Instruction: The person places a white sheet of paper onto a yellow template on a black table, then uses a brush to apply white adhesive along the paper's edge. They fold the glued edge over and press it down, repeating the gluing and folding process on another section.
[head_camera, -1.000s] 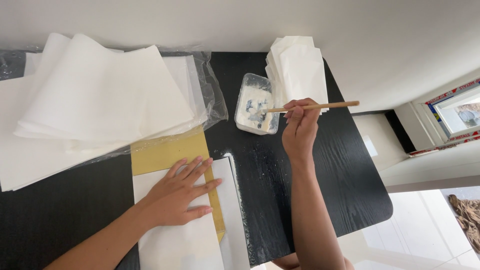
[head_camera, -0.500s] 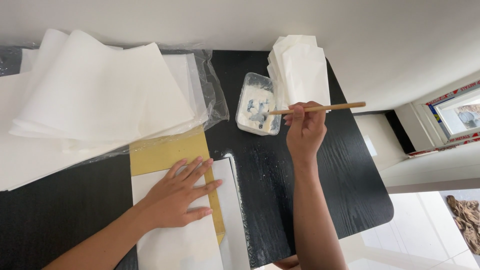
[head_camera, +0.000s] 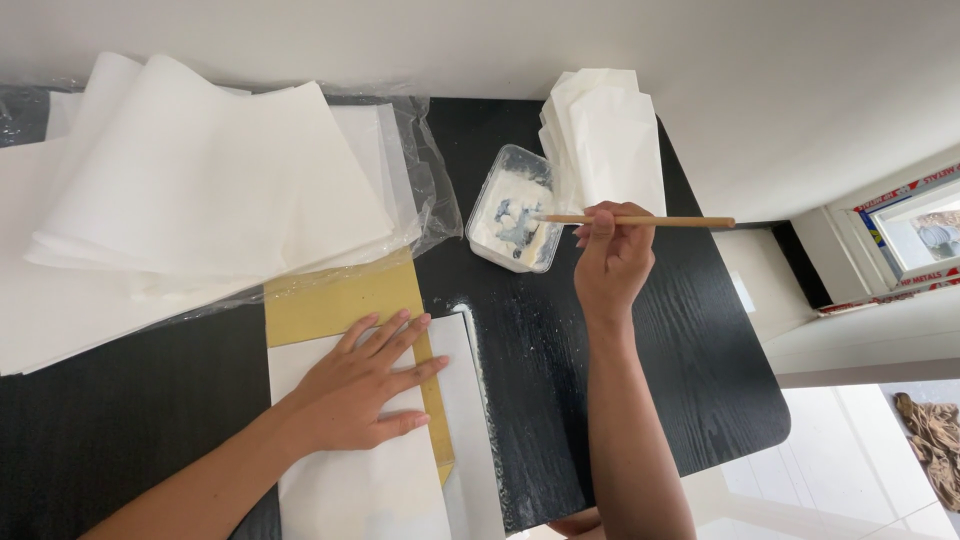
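Note:
My left hand (head_camera: 365, 382) lies flat, fingers spread, on a white paper sheet (head_camera: 350, 480) that covers a yellow-brown board (head_camera: 335, 300) on the black table (head_camera: 540, 380). My right hand (head_camera: 612, 262) grips a thin wooden brush (head_camera: 650, 221), held level, its tip dipped in a clear plastic tub (head_camera: 512, 208) of white paste. The tub stands just left of my right hand, near the table's far side.
A big loose stack of white sheets (head_camera: 190, 190) on clear plastic wrap (head_camera: 430, 190) fills the far left. A smaller pile of folded white papers (head_camera: 605, 135) lies behind the tub. The table's rounded right edge (head_camera: 770, 420) drops to a pale floor.
My right hand has shifted slightly, keeping the brush tip in the paste tub. My left hand stays flat on the sheet.

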